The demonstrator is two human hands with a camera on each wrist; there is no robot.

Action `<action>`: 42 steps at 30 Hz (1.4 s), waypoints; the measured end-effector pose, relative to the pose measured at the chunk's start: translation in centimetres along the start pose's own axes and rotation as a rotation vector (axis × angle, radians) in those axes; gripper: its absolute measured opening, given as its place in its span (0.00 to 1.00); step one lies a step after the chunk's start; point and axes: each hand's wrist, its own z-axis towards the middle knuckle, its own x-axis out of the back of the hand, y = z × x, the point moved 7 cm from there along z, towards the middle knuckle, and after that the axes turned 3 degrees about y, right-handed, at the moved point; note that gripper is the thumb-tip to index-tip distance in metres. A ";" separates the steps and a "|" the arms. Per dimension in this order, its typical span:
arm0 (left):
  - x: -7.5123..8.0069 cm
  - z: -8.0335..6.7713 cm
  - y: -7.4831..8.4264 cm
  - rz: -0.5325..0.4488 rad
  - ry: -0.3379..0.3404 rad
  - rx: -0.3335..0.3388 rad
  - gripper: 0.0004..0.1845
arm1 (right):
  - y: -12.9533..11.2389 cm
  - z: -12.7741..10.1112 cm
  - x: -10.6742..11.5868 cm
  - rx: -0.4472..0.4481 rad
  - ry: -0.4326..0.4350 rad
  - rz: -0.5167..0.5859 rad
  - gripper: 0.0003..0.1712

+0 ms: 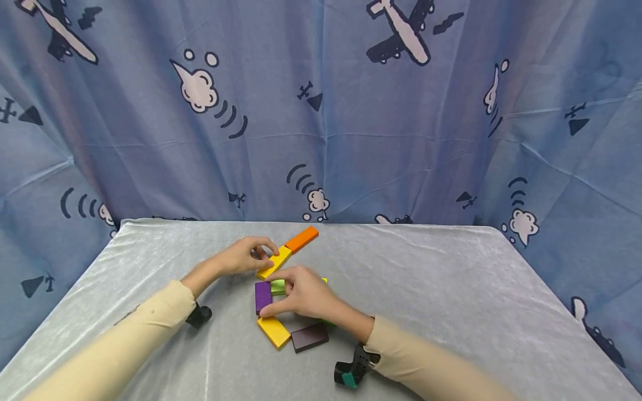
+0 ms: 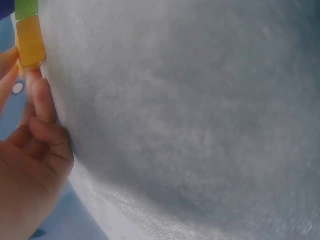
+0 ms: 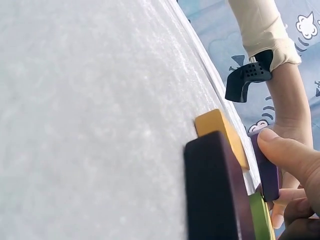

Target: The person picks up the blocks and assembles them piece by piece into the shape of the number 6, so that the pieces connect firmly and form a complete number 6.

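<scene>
Several flat coloured blocks lie together mid-table. My left hand (image 1: 264, 257) pinches the near end of a yellow block (image 1: 275, 262) that runs end to end with an orange block (image 1: 301, 239); in the left wrist view a fingertip (image 2: 41, 95) touches that yellow block (image 2: 30, 40). My right hand (image 1: 273, 294) grips a purple block (image 1: 262, 296) between thumb and forefinger, partly covering a green block (image 1: 278, 287) beside it. The thumb (image 3: 285, 152) presses the purple block (image 3: 268, 175). Nearer me lie a second yellow block (image 1: 273, 332) and a dark brown block (image 1: 309, 337).
The table carries a grey cloth (image 1: 426, 278) and is ringed by a blue curtain (image 1: 351, 111) printed with planes. Black wrist mounts (image 1: 199, 315) (image 1: 351, 372) hang under both sleeves, close to the cloth.
</scene>
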 end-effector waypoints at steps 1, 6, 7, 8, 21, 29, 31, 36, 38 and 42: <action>0.0 0.0 0.0 -0.002 0.000 0.002 0.11 | 0.0 0.1 -0.1 0.000 0.000 -0.007 0.35; 0.1 0.0 0.0 -0.008 0.000 0.002 0.11 | -0.2 0.4 -0.5 -0.004 -0.001 -0.032 0.35; 0.1 0.0 0.0 -0.008 0.000 0.000 0.11 | -0.2 0.4 -0.6 -0.005 -0.001 -0.042 0.35; 0.1 0.0 0.0 -0.008 0.000 -0.002 0.11 | -0.2 0.5 -0.7 -0.005 -0.002 -0.047 0.35; -0.1 0.0 -0.3 -0.005 -0.004 0.008 0.11 | -0.3 0.9 -1.3 -0.031 0.003 -0.186 0.36; -0.1 0.0 -0.1 0.002 0.000 0.000 0.11 | -0.4 0.9 -1.4 -0.046 -0.011 -0.245 0.37; -0.1 0.0 -0.1 -0.003 0.000 0.004 0.11 | -0.4 1.0 -1.5 -0.048 -0.017 -0.250 0.38; -0.1 0.0 -0.1 -0.006 -0.001 -0.005 0.11 | -0.5 1.2 -1.4 -0.040 -0.016 -0.229 0.36; -0.1 0.0 -0.1 -0.005 -0.002 -0.016 0.11 | -0.6 1.3 -1.5 -0.038 -0.014 -0.223 0.34; 0.0 0.1 -0.1 -0.001 0.000 -0.024 0.11 | -0.5 1.4 -1.6 -0.044 -0.014 -0.222 0.31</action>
